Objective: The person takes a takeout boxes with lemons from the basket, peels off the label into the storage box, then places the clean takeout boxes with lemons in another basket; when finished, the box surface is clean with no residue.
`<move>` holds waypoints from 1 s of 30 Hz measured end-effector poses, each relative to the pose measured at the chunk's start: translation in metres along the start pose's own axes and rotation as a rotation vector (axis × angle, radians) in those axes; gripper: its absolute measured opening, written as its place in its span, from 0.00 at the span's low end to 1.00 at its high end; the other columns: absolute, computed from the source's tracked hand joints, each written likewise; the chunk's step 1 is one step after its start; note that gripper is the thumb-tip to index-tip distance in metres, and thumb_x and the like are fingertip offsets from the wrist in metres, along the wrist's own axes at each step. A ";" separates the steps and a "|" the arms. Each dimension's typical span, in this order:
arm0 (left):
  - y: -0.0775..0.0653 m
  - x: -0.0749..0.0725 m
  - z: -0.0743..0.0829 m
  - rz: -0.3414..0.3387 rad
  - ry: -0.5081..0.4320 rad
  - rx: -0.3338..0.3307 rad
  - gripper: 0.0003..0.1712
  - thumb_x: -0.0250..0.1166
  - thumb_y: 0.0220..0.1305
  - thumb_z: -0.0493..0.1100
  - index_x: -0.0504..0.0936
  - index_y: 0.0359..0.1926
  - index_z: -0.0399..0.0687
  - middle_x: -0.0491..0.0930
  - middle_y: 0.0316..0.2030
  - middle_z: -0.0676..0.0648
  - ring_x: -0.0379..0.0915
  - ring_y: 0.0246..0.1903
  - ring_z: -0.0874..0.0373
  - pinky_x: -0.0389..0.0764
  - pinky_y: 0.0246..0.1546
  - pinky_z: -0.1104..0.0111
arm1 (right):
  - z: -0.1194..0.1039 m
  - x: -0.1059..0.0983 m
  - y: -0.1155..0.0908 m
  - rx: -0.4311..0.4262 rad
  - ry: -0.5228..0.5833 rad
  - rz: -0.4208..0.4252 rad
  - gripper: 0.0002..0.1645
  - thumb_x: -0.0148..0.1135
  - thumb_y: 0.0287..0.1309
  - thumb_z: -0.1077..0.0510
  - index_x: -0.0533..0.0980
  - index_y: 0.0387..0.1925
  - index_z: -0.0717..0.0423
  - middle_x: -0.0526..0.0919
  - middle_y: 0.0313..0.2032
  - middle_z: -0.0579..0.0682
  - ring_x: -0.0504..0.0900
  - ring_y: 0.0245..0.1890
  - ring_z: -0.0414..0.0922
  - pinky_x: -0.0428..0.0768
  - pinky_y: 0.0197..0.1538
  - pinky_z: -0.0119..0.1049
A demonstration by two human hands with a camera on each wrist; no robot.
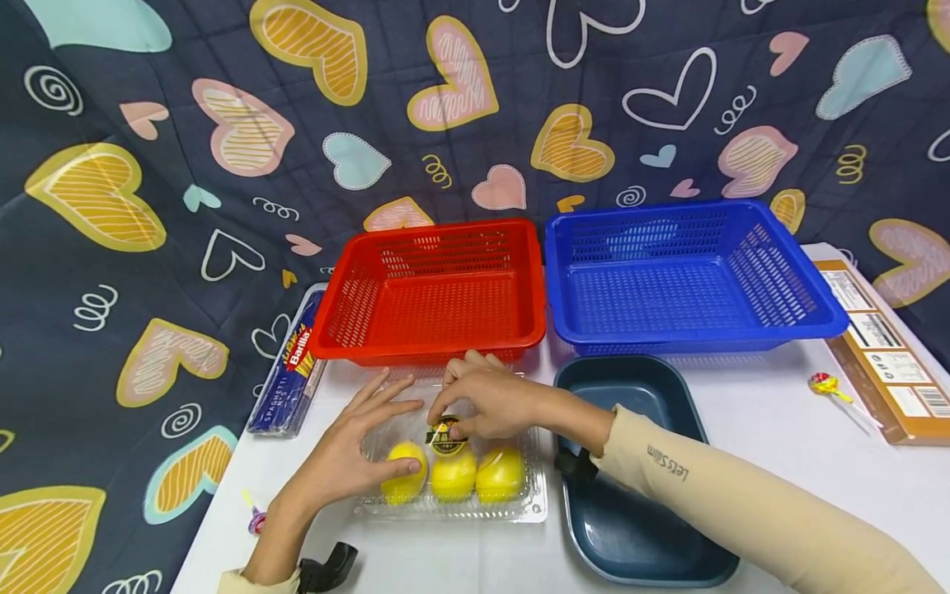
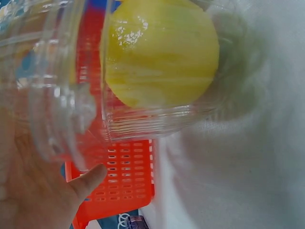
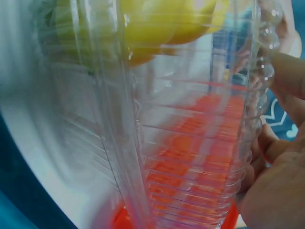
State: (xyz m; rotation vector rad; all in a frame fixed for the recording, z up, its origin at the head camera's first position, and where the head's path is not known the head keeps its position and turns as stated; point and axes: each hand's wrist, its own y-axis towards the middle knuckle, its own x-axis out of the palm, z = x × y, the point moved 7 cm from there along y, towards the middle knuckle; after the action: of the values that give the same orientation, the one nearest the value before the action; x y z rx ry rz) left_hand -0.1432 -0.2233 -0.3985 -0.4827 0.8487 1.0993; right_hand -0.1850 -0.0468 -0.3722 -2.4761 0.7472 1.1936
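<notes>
A clear plastic clamshell box [image 1: 534, 495] lies on the white table, with several round yellow fruits [image 1: 500, 476] inside. On its lid is a round black label [image 1: 449, 436]. My right hand [image 1: 486, 400] reaches over the lid, its thumb and index finger curled together at the label, pinching there. Spread over the left side of the lid, my left hand [image 1: 356, 445] rests with fingers straight and thumb extended. In the left wrist view a yellow fruit [image 2: 162, 52] shows through the box wall. The right wrist view shows the ribbed box side [image 3: 190, 157] beside my right fingers.
Behind the box stand a red basket [image 1: 426, 351] and a blue basket [image 1: 698, 334]. A dark teal tray [image 1: 631, 536] lies under my right forearm. Spaghetti pack [image 1: 285, 388] and purple lollipop [image 1: 256, 521] lie left; yellow-red lollipop [image 1: 824, 384] and brown carton [image 1: 883, 355] lie right.
</notes>
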 end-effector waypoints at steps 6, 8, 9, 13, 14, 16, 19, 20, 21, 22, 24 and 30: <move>-0.001 -0.001 0.000 0.005 0.002 -0.008 0.39 0.79 0.50 0.60 0.79 0.65 0.67 0.62 0.76 0.64 0.39 0.82 0.52 0.53 0.69 0.26 | -0.001 -0.002 0.000 -0.027 0.062 0.043 0.12 0.70 0.62 0.59 0.88 0.43 0.39 0.84 0.44 0.42 0.69 0.47 0.41 0.63 0.49 0.38; -0.001 -0.002 0.000 0.008 0.001 -0.006 0.39 0.79 0.50 0.60 0.80 0.64 0.67 0.62 0.76 0.64 0.39 0.82 0.52 0.53 0.69 0.27 | -0.001 -0.002 0.000 -0.038 0.088 0.052 0.12 0.69 0.62 0.60 0.89 0.43 0.40 0.85 0.43 0.39 0.71 0.47 0.41 0.62 0.49 0.39; -0.001 -0.002 0.000 0.009 0.000 -0.006 0.39 0.79 0.50 0.60 0.80 0.64 0.68 0.62 0.76 0.64 0.40 0.82 0.52 0.53 0.69 0.27 | -0.001 -0.002 0.000 -0.043 0.101 0.055 0.13 0.68 0.63 0.61 0.89 0.43 0.40 0.86 0.43 0.37 0.72 0.47 0.42 0.62 0.48 0.39; -0.002 -0.002 0.000 0.013 -0.002 -0.005 0.38 0.80 0.49 0.59 0.80 0.64 0.69 0.62 0.76 0.62 0.40 0.82 0.50 0.53 0.69 0.26 | -0.002 -0.001 0.000 -0.051 0.140 0.050 0.15 0.65 0.64 0.63 0.88 0.47 0.42 0.88 0.40 0.36 0.76 0.45 0.43 0.61 0.49 0.40; -0.002 -0.002 0.000 0.014 -0.001 -0.002 0.38 0.80 0.49 0.58 0.80 0.64 0.69 0.63 0.76 0.62 0.41 0.81 0.50 0.53 0.68 0.26 | -0.001 -0.001 -0.001 -0.048 0.144 0.049 0.16 0.65 0.64 0.63 0.87 0.49 0.44 0.88 0.39 0.36 0.76 0.44 0.43 0.61 0.49 0.40; -0.001 -0.002 0.001 0.016 0.006 0.008 0.38 0.80 0.49 0.59 0.79 0.64 0.70 0.63 0.76 0.61 0.41 0.81 0.49 0.54 0.68 0.26 | 0.000 -0.001 -0.001 -0.041 0.144 0.056 0.16 0.65 0.65 0.63 0.86 0.51 0.46 0.87 0.37 0.37 0.77 0.43 0.41 0.62 0.49 0.40; 0.001 -0.002 0.003 0.015 0.017 0.024 0.39 0.80 0.49 0.59 0.80 0.64 0.68 0.63 0.76 0.61 0.41 0.81 0.48 0.54 0.69 0.26 | 0.002 -0.002 -0.003 -0.038 0.137 0.075 0.14 0.66 0.63 0.63 0.87 0.48 0.47 0.87 0.36 0.38 0.78 0.41 0.40 0.62 0.49 0.40; 0.002 -0.002 0.003 0.014 0.022 0.027 0.39 0.79 0.50 0.60 0.80 0.65 0.66 0.63 0.76 0.60 0.42 0.81 0.48 0.54 0.69 0.27 | 0.003 -0.003 -0.004 -0.041 0.136 0.080 0.12 0.67 0.63 0.63 0.87 0.45 0.47 0.87 0.36 0.38 0.78 0.41 0.40 0.62 0.48 0.39; 0.003 -0.001 0.003 0.012 0.026 0.030 0.39 0.79 0.50 0.60 0.80 0.65 0.65 0.63 0.76 0.60 0.41 0.81 0.49 0.54 0.69 0.27 | 0.003 -0.003 -0.004 -0.048 0.134 0.085 0.11 0.67 0.62 0.64 0.88 0.43 0.47 0.87 0.36 0.38 0.79 0.41 0.41 0.61 0.48 0.39; 0.003 -0.001 0.003 0.011 0.027 0.030 0.39 0.79 0.50 0.60 0.80 0.65 0.65 0.63 0.76 0.60 0.41 0.81 0.49 0.54 0.69 0.27 | 0.003 -0.003 -0.004 -0.056 0.135 0.090 0.11 0.67 0.61 0.64 0.88 0.40 0.46 0.88 0.36 0.38 0.79 0.41 0.42 0.62 0.48 0.39; 0.003 -0.001 0.004 0.009 0.025 0.025 0.40 0.80 0.49 0.60 0.80 0.65 0.63 0.63 0.76 0.59 0.41 0.81 0.49 0.54 0.69 0.27 | 0.002 -0.004 -0.004 -0.073 0.137 0.094 0.11 0.68 0.61 0.64 0.88 0.37 0.44 0.88 0.36 0.37 0.80 0.41 0.42 0.62 0.48 0.39; 0.000 -0.002 0.004 0.004 0.020 0.008 0.40 0.80 0.49 0.59 0.80 0.65 0.62 0.63 0.76 0.60 0.41 0.81 0.48 0.54 0.69 0.27 | 0.000 -0.006 -0.004 -0.087 0.171 0.095 0.11 0.68 0.61 0.64 0.88 0.36 0.43 0.88 0.32 0.36 0.80 0.35 0.31 0.62 0.49 0.40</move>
State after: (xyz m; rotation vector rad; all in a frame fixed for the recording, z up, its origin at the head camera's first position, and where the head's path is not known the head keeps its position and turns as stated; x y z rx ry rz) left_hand -0.1424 -0.2214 -0.3951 -0.4865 0.8718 1.0955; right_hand -0.1856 -0.0421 -0.3674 -2.6679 0.8850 1.0762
